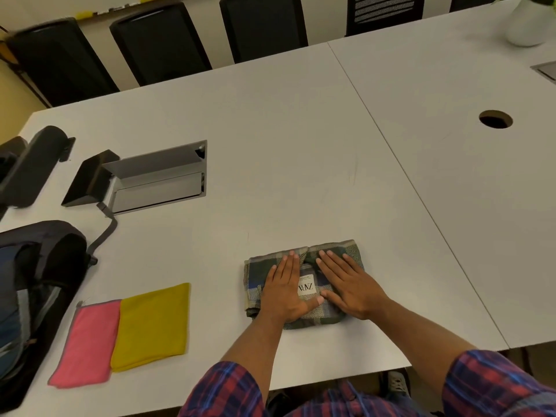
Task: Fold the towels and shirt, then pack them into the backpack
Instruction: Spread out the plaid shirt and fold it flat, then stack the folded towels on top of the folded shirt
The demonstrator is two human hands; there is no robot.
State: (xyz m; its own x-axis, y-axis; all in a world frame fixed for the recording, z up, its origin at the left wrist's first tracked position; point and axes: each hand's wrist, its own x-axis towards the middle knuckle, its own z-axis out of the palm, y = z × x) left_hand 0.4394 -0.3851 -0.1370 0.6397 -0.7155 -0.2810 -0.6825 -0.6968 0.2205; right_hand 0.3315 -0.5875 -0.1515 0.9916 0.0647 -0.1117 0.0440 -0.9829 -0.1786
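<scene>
White conference table (301, 152) is taking up most of the view, smooth matte top, a seam running diagonally to the right of the shirt. Black office chairs (162, 40) are lining its far edge. Dark backpack (33, 296) with grey and blue panels is lying open at the table's left edge, far left of the shirt, a grey strap trailing from it. A metal cable hatch (159, 179) with raised lid is sitting beyond and left of the shirt.

Folded plaid flannel shirt (346, 257) is lying near the table's front edge, compact rectangle, green, blue and cream checks, soft woven texture, white ZARA label (307, 285) facing up in the middle. Left hand (285, 291) and right hand (349, 284) are both pressing flat on it, fingers straight and spread slightly, gripping nothing, thumbs almost meeting below the label. Red-blue plaid sleeves are showing on both arms.

Yellow towel (152, 326) is lying folded, rectangular, between the shirt and the backpack; pink towel (87, 344) with grey trim is lying folded, touching the yellow one's left side. Round cable hole (495, 119) is sitting far right beyond the shirt; a white pot (526, 25) at the far right corner.
</scene>
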